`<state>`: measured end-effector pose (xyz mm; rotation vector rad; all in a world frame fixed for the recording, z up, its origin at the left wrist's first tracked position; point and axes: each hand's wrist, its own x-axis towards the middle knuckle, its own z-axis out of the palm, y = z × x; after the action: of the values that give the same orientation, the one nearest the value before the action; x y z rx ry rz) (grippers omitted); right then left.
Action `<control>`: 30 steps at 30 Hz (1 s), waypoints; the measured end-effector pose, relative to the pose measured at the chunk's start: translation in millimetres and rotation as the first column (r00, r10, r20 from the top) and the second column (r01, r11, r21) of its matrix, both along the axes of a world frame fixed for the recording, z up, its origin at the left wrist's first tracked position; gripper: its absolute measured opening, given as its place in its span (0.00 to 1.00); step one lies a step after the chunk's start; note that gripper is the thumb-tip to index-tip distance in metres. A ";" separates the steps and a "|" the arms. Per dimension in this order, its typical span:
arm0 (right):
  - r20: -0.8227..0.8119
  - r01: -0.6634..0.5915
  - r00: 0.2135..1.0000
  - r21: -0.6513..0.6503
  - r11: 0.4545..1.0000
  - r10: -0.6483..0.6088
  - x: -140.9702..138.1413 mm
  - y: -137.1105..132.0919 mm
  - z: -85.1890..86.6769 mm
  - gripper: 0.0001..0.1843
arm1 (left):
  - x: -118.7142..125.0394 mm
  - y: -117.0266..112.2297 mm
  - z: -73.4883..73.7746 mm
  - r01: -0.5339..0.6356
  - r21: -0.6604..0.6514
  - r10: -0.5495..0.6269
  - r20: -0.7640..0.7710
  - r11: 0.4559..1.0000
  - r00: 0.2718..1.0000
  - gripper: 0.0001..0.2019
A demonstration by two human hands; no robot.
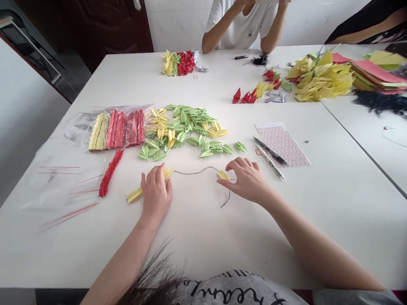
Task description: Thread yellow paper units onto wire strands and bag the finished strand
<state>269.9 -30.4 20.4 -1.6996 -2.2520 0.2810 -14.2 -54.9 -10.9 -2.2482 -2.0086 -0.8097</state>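
My left hand (157,191) lies closed over a strand of yellow folded paper pieces (135,195), whose ends stick out on both sides of it. A dark thread (196,173) runs in a loose curve from the strand to my right hand (246,180). There my thumb and forefinger pinch a small yellow folded paper piece (222,175). A loose thread tail hangs below it on the table. Beyond my hands lies a pile of green folded paper pieces (188,119), mixed with yellow ones (159,123). A red folded strand (111,173) rests left of my left hand.
Bagged yellow and red strands (117,129) lie at the left, near thin red sticks (72,216). Two pens (270,151) rest on a label sheet (285,143) at the right. Across the white table (201,243), a person (241,27) sits near yellow paper pieces (322,80).
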 end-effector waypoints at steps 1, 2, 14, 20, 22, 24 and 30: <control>0.017 -0.010 1.000 -0.024 1.000 0.010 1.3 -2.1 -1.6 0.17 | -0.6 1.1 -1.0 0.019 -0.012 -0.019 0.017 1.000 1.000 0.23; 0.019 -0.024 1.000 -0.040 0.999 0.025 1.9 -3.6 -2.5 0.14 | -1.5 2.7 -1.6 0.045 -0.021 -0.045 0.034 0.999 0.998 0.23; -0.493 -0.249 0.854 -0.111 0.962 0.164 -26.7 -0.5 27.8 0.04 | 29.6 15.7 40.3 0.510 -0.123 -0.345 0.602 0.851 0.720 0.22; -0.579 -0.239 0.802 -0.089 0.967 0.145 -39.5 -2.2 15.1 0.08 | 46.9 13.7 23.8 0.632 -0.296 0.017 0.913 0.716 0.409 0.21; -0.603 -0.233 0.792 -0.147 0.961 0.100 -41.2 -2.2 10.6 0.08 | 45.3 12.8 18.8 0.615 -0.313 0.080 0.923 0.724 0.376 0.21; -0.609 -0.217 0.792 -0.211 0.953 0.045 -41.3 -1.4 7.8 0.08 | 42.9 12.9 17.1 0.609 -0.325 0.112 0.925 0.723 0.362 0.21; -0.659 -0.171 0.750 -0.274 0.946 -0.056 -32.1 1.4 12.5 0.20 | 40.5 16.2 18.7 0.626 -0.321 0.099 0.926 0.711 0.364 0.23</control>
<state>237.7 -29.0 32.9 -1.3453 -1.7687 1.1302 26.2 -38.7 7.8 -2.9943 -2.6044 -2.1102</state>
